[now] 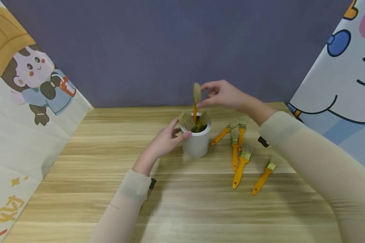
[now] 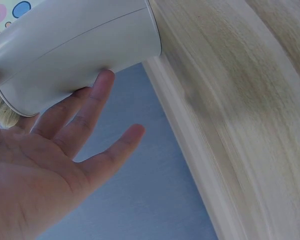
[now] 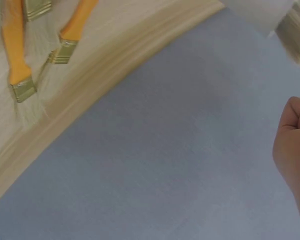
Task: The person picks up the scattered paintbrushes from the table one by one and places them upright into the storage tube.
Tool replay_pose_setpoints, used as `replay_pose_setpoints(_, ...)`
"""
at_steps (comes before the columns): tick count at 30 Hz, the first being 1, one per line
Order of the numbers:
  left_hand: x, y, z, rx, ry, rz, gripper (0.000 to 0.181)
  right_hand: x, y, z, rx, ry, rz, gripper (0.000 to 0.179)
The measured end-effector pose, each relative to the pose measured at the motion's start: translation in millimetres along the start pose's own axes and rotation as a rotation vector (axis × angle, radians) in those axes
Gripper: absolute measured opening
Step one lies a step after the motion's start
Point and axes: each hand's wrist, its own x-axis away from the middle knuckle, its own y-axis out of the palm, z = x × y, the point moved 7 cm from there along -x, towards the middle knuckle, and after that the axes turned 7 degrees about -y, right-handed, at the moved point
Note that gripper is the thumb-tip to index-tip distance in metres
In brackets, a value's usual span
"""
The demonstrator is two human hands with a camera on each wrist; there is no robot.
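A white cylindrical cup (image 1: 196,145) stands on the table with several paintbrushes inside, their bristles (image 1: 187,120) up at the rim. My left hand (image 1: 164,141) holds the cup from the left, thumb at the front of the rim. In the left wrist view, fingertips touch the side of the cup (image 2: 80,55) and the little finger sticks out free. Above the cup, my right hand (image 1: 223,96) pinches an upright paintbrush (image 1: 196,96) near its bristles, its orange handle reaching down into the cup. The right wrist view catches only part of that hand (image 3: 295,130).
Several orange-handled paintbrushes lie right of the cup, among them a wide one (image 1: 241,167) and one set apart nearer the front (image 1: 263,180). The wood-grain table (image 1: 109,152) meets a dark grey-blue panel (image 1: 170,50) behind. Cartoon-printed sheets (image 1: 24,77) border the sides.
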Motion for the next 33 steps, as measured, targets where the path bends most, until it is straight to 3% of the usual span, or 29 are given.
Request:
replay_pose_setpoints(10,-1.9,2.1,-0.6,0.007,0.003,-0.003,0.079,-3.9,12.5,17.4,0.066,0.034,-0.051,0.06)
replay_pose_setpoints(17,-2.6,1.7,-1.3,0.007,0.003,-0.003,0.078,-3.9,19.2,21.2,0.102,0.007,-0.08,0.044)
replay_pose_setpoints(33,-2.7,2.1,-1.6,0.007,-0.014,0.003,0.08,-1.5,7.1,25.9,0.104,-0.002,-0.074,0.043)
